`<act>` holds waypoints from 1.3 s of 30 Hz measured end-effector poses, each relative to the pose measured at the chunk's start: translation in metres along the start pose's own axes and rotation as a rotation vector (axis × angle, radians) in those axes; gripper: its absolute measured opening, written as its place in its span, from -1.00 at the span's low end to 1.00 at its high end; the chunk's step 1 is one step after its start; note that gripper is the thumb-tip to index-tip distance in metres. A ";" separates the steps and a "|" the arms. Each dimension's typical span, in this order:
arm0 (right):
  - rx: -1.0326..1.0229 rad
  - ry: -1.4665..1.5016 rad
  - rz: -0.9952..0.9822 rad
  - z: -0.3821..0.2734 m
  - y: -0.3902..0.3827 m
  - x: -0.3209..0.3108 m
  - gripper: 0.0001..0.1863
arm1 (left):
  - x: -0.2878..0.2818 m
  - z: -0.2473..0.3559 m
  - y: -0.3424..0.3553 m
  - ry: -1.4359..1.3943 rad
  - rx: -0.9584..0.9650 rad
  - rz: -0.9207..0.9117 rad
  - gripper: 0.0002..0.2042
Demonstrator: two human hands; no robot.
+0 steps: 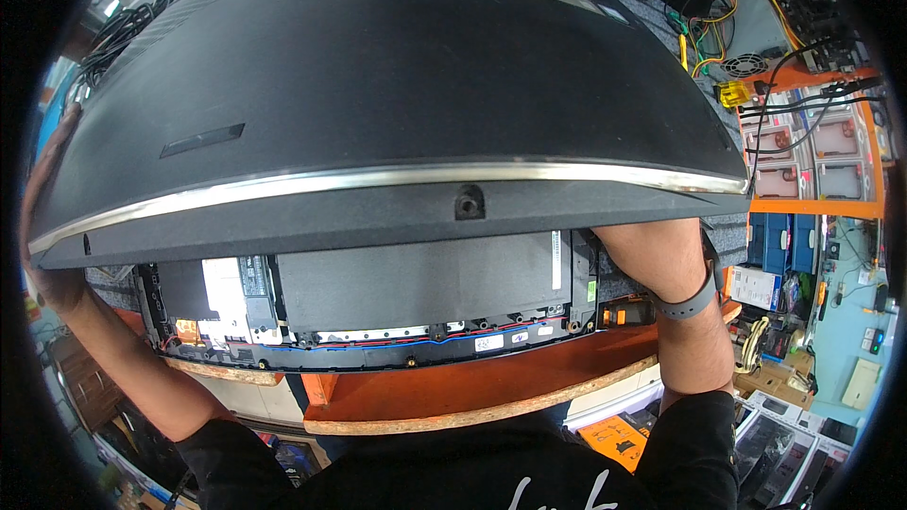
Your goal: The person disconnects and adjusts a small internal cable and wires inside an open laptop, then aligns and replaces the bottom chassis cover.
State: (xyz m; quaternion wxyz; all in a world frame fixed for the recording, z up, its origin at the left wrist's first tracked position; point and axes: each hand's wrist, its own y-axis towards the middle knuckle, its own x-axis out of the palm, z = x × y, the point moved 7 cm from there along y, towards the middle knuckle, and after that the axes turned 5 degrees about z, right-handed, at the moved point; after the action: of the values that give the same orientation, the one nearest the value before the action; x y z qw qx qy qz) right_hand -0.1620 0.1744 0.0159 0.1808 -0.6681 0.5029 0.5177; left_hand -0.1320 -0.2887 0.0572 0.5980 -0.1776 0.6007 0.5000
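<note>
A black laptop bottom cover [453, 76] with a shiny silver strip fills the upper view, raised and tilted over an opened laptop base [425, 283]. My left hand [49, 191] is closed round the cover's left edge, fingers along its side. From the lower right my right forearm [661, 260], with a grey wristband [687, 302], passes beneath the cover; the hand itself is hidden there. Below the cover's front edge, the base shows its dark battery-like panel, a white and grey section at left, and red and blue wires along the near rim.
The base lies on an orange bench [406, 392] with a worn wooden edge. At the right are a yellow-handled tool [733, 93], a small fan [744, 64], loose cables and an orange-framed display of boxed items [841, 137]. A black cable bundle [118, 42] lies at far left.
</note>
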 end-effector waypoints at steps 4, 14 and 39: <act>0.021 0.059 0.030 0.001 0.000 -0.002 -0.85 | 0.001 0.001 0.002 0.001 -0.007 -0.001 -0.18; 0.028 0.057 0.014 0.002 0.000 -0.002 -0.83 | -0.001 -0.001 -0.001 0.057 -0.022 0.015 -0.20; 0.042 0.005 -0.094 -0.001 -0.002 -0.007 -0.75 | 0.000 0.010 0.004 -0.044 -0.025 0.030 -0.20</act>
State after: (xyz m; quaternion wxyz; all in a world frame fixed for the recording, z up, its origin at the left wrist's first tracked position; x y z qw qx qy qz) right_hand -0.1591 0.1774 0.0218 0.2177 -0.6884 0.4821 0.4963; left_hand -0.1298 -0.2789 0.0604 0.6012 -0.1650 0.5838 0.5201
